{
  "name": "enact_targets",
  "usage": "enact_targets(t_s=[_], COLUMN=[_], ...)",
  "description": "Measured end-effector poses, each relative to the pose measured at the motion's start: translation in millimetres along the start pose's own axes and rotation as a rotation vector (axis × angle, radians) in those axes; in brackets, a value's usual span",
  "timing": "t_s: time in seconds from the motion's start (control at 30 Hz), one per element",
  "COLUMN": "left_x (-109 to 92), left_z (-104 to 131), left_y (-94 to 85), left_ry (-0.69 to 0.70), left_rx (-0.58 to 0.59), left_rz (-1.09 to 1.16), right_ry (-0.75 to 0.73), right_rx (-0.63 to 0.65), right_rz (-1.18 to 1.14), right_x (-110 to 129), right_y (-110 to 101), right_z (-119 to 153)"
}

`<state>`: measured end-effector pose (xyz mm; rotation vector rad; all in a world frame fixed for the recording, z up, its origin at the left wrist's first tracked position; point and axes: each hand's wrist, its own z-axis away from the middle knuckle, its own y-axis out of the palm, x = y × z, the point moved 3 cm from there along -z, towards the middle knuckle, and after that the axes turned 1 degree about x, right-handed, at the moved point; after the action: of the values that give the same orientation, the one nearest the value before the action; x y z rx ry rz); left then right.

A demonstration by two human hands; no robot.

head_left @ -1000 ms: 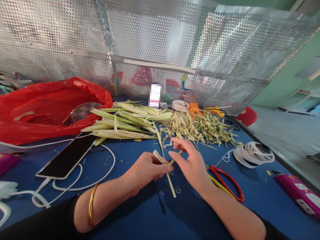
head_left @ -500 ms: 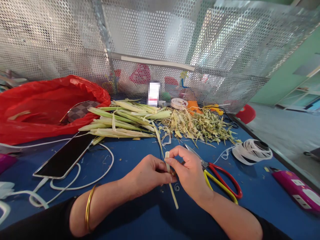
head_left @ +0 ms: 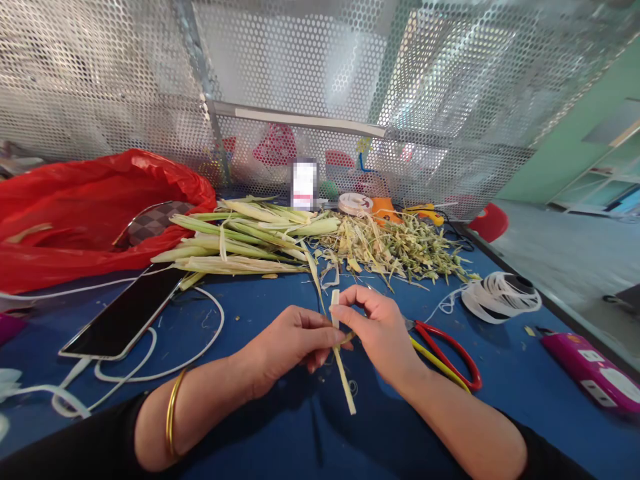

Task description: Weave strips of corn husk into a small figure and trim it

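Between my hands is a pale, narrow husk strip (head_left: 343,377), nearly upright, with its lower end pointing toward me. My left hand (head_left: 303,338) pinches it near the middle, thumb on top. The strip's upper part is in the closed fingers of my right hand (head_left: 376,327). A thinner strand crosses it at the fingertips. Beyond my hands lie long green-white husks (head_left: 250,243) and, to their right, a heap of shredded husk pieces (head_left: 400,247). Scissors with red and yellow handles (head_left: 450,350) lie beside my right hand, their blades mostly hidden.
A red plastic bag (head_left: 95,207), a phone (head_left: 125,313) and white cables (head_left: 200,360) are on the left. White cord on a spool (head_left: 500,297) and a magenta box (head_left: 593,373) stand right, on the blue table (head_left: 250,433). A perforated metal screen (head_left: 300,60) rises behind.
The strip's upper end now stands farther above my right fingertips, and a thin strand shows crossing it. My left fingers have shifted slightly. The whole view has moved a little.
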<state>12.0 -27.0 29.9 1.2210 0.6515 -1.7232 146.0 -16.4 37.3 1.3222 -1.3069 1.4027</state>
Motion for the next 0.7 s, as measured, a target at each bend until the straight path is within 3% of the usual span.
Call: enact_targets(t_s=[0.17,0.23,0.3,0.47,0.6,0.7], left_x=[2.5,3.5,4.0,0.9,-1.2,-1.7], left_z=[0.4,-0.1,-1.6,-5.3,-5.8,-4.5], left_y=[5.2,6.2,4.5,-7.2,-10.9,-9.1], left_ry=[-0.002,0.012,0.032,0.102,0.098,0.062], left_rx=[0.097,0.093,0.033,-0.146,-0.144,-0.133], left_rz=[-0.032,-0.042,-0.021,0.078,0.143,0.132], right_ry=[-0.203,-0.197,-0.159,-0.027,0.17,0.15], right_rx=[-0.039,-0.02,-0.032,-0.262,-0.077,-0.012], right_rz=[0.273,0.272,0.224,-0.084,-0.268,-0.265], right_x=[7.3,4.1,-0.8,-11.9,-16.1,-13.8], right_y=[2.1,2.4,-0.5,-16.1,-9.0,-4.7], right_z=[6.9,5.8,1.1,-12.7,-13.5,-10.0])
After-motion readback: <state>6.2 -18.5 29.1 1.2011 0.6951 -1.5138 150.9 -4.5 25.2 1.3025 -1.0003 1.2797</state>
